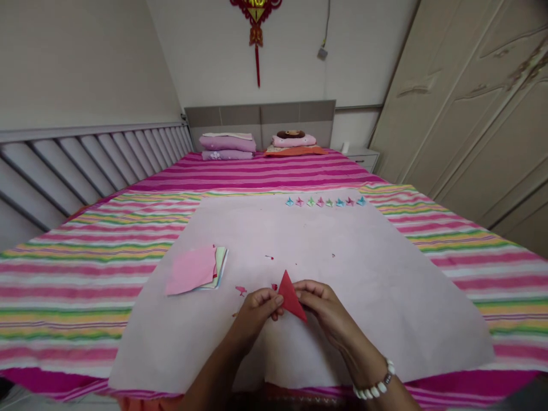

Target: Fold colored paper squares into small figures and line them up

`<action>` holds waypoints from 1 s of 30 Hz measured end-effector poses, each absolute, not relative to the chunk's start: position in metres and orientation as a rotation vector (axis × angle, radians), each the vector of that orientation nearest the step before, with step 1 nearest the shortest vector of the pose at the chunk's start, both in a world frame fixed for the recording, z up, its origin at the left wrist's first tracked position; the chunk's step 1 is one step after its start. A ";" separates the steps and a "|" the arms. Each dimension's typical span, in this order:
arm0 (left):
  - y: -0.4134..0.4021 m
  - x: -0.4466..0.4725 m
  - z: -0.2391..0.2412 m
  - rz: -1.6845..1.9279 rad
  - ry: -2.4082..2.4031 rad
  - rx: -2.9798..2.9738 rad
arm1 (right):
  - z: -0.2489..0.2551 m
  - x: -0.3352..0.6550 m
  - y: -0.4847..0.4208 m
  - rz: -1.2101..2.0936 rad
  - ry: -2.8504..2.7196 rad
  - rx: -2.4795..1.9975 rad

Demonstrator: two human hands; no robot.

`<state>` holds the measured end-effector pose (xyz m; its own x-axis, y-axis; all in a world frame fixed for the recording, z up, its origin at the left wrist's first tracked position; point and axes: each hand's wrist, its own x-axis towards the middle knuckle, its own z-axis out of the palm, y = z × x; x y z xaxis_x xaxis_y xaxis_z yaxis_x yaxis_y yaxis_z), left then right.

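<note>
A red sheet of paper folded into a triangle (291,298) is held up between both hands, over a pale sheet (385,319) spread on the bed. My left hand (260,307) pinches its left edge between thumb and fingers. On the opposite side, my right hand (320,297) grips the right edge, its fingertips partly behind the paper. A white beaded bracelet (377,387) circles the right wrist. Small pink and red paper scraps (241,290) lie just beyond my left hand.
To the left lies a stack of coloured square papers (192,269), pink on top. Several small folded paper pieces (320,202) form a row along the far edge. Folded bedding (228,145) sits by the headboard (295,123); a rail (94,165) runs along the left.
</note>
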<state>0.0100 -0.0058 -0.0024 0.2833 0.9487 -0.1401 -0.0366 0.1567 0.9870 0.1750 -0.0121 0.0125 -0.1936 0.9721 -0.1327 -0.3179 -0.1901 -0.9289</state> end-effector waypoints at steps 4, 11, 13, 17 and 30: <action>0.000 0.015 0.004 0.928 1.071 1.260 | 0.004 0.174 -0.006 1.498 -1.046 -1.038; 0.007 0.032 -0.007 1.135 1.222 1.140 | -0.006 0.169 0.002 1.171 -1.187 -1.122; 0.005 0.036 -0.005 1.162 1.209 1.191 | -0.007 0.166 0.002 1.063 -1.232 -1.138; -0.002 0.043 0.007 1.150 1.201 1.421 | -0.007 0.163 0.000 0.826 -1.347 -1.188; 0.010 0.038 0.007 1.068 1.166 1.330 | -0.007 0.165 0.007 1.062 -1.055 -1.146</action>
